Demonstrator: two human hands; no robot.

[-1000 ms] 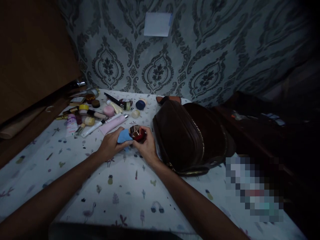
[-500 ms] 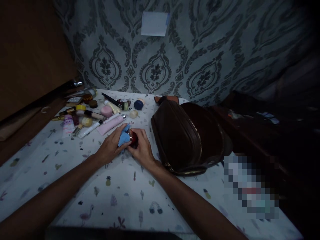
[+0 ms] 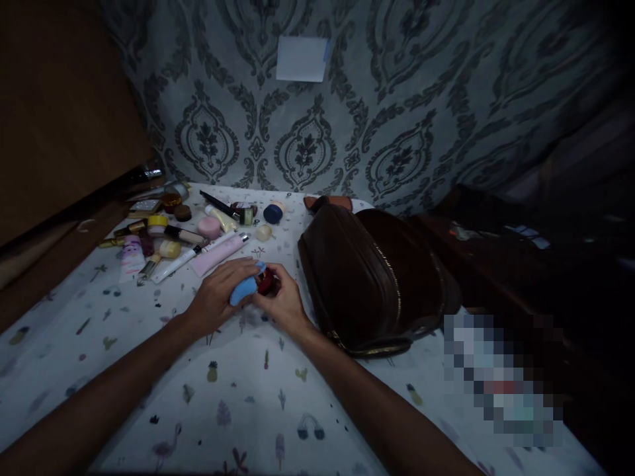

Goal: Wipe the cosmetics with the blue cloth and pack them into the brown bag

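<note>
My left hand (image 3: 218,294) is closed on a light blue cloth (image 3: 244,289), pressed against a small dark red, glossy bottle or jar (image 3: 264,282). Fingers of my right hand (image 3: 286,297) grip that red container from its right side. Much of it is covered by the cloth and fingers, so its exact kind is unclear. Both hands meet over the patterned tablecloth (image 3: 258,396). Just beyond them lies a pink tube (image 3: 218,254), with a small cream-coloured jar (image 3: 264,232) behind. A brown leather bag (image 3: 352,277) stands right of my right hand.
Several cosmetics, among them a pink round jar (image 3: 209,227), a yellow-lidded jar (image 3: 157,225) and a navy-lidded jar (image 3: 272,213), crowd the table's back left. A wooden panel (image 3: 64,99) rises at left. Patterned wallpaper (image 3: 208,145) is behind. A blurred-out item (image 3: 503,383) lies at right.
My left hand has turned over the cloth, its fingers now lying across the top of the red container. My right hand keeps its grip. The view has tilted slightly upward.
</note>
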